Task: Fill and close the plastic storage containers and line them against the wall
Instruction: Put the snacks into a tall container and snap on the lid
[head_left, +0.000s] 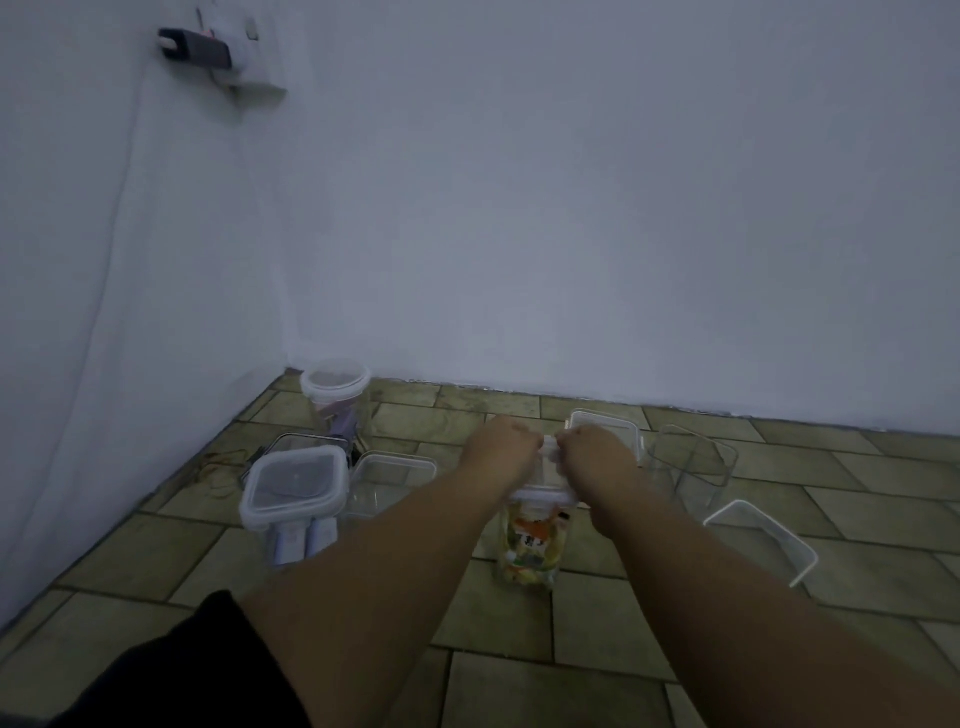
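A tall clear container (532, 545) holding colourful packets stands on the tiled floor in the middle. Its white lid (546, 486) lies on top. My left hand (501, 441) and my right hand (597, 449) both press on the lid's far edge, fingers curled over a clip. A closed square container (293, 486) with white items stands to the left. A round lidded container (336, 387) sits in the corner by the wall.
Open clear containers stand around: one (392, 478) just left of my arms, one (693, 465) to the right, one (761, 540) at the near right, and a lidded one (605, 423) behind my hands. A wall socket with a plug (200, 49) is high on the left.
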